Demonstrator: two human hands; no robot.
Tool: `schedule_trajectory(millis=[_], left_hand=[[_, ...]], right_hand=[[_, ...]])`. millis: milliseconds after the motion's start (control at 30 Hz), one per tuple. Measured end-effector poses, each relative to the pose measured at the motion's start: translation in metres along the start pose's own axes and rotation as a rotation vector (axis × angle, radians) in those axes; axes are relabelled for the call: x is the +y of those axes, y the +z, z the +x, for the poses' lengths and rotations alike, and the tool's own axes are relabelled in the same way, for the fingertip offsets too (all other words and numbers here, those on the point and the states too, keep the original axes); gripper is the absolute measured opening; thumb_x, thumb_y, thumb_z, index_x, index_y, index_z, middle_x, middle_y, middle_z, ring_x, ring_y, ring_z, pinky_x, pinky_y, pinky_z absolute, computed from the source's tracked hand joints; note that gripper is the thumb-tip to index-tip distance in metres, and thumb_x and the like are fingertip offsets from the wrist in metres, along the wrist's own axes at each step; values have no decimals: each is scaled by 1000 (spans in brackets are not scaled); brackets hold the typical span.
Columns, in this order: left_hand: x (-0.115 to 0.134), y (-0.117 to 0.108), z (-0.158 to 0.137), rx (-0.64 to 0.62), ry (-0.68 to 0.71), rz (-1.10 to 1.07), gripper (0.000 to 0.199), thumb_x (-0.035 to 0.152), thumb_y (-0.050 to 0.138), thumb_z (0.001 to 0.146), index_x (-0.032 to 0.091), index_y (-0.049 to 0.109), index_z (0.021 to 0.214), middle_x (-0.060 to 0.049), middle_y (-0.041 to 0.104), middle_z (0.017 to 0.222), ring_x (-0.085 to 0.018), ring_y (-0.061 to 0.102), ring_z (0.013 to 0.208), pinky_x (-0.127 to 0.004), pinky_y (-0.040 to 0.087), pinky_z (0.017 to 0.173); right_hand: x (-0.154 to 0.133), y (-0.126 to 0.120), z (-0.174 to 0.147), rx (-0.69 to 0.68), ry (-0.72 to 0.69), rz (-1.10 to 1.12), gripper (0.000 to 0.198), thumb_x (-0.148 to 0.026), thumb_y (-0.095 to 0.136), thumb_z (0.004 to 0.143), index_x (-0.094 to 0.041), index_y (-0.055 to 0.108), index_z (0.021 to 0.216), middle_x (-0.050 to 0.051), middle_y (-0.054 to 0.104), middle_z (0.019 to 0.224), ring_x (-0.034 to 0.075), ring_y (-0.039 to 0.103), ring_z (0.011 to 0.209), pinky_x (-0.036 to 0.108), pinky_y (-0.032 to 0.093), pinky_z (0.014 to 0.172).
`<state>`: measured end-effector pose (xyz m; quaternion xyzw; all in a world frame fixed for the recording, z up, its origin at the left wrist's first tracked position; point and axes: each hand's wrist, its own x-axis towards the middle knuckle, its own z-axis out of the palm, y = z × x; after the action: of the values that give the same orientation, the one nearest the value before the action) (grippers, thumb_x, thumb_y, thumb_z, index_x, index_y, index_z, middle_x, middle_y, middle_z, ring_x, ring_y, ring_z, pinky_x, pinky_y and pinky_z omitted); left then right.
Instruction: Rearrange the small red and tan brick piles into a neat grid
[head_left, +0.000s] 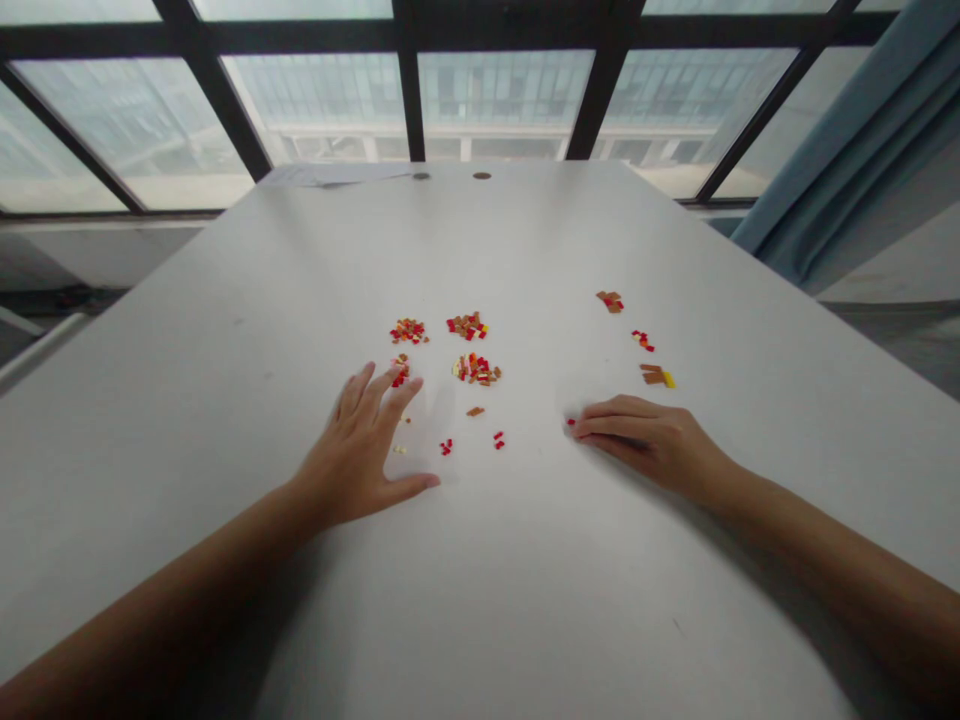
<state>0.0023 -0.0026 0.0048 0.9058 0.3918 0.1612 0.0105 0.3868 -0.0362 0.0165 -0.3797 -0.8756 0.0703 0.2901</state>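
Observation:
My right hand (637,430) rests low over the white table with its fingertips pinched on a small red piece (571,422). Spread wide, my left hand (367,440) hovers at or touches the left side, its fingers partly covering a pile of red and brown bits (401,372). Right of those fingers lies a mixed pile of red, brown and pale pieces (477,370). Between the hands sit a brown piece (475,411), a red cluster (446,447) and another red group (499,440). Pale bits (400,450) show beside my left thumb.
Two more piles, one (409,331) at left and one (468,326) at centre, lie farther back. Along the right are a brown-red heap (611,301), small red pieces (643,341) and brown strips with a yellow one (657,376). Paper (330,175) lies at the table's (540,250) far edge.

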Motion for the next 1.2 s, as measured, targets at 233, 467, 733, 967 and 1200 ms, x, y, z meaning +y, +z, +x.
schedule_trajectory(millis=[233,467,733,967,1200], left_hand=[[0,1,0,16,4,-1,98,78,54,87,11,31,155,-26,36,155,-49,20,151,-67,23,122],[1,1,0,0,-3,-9,98,76,57,86,12,30,156,-26,35,157,-48,19,152,-67,23,122],[1,1,0,-1,-8,-3,97,77,55,87,12,31,155,-25,35,156,-48,19,152,-66,22,122],[1,1,-1,5,-14,-25,98,75,59,85,13,30,156,-25,35,158,-48,18,152,-66,22,122],[0,1,0,-4,-5,-31,97,74,58,86,13,30,156,-25,35,157,-48,19,152,-66,24,122]], right_hand=[[27,-22,-32,27,109,-178,20,-28,59,97,-27,79,99,4,80,101,21,77,90,35,65,85],[43,-41,-55,39,212,-220,20,-33,60,96,-29,79,97,4,79,101,23,77,88,37,65,81],[43,-55,-59,55,247,-192,14,-33,65,90,-30,79,93,5,78,97,25,76,81,37,65,75],[31,-55,-46,122,334,-205,21,-34,59,94,-26,78,90,8,79,97,22,75,74,29,56,47],[1,-20,-7,35,95,-147,21,-27,58,97,-28,78,101,5,79,95,21,76,86,35,63,79]])
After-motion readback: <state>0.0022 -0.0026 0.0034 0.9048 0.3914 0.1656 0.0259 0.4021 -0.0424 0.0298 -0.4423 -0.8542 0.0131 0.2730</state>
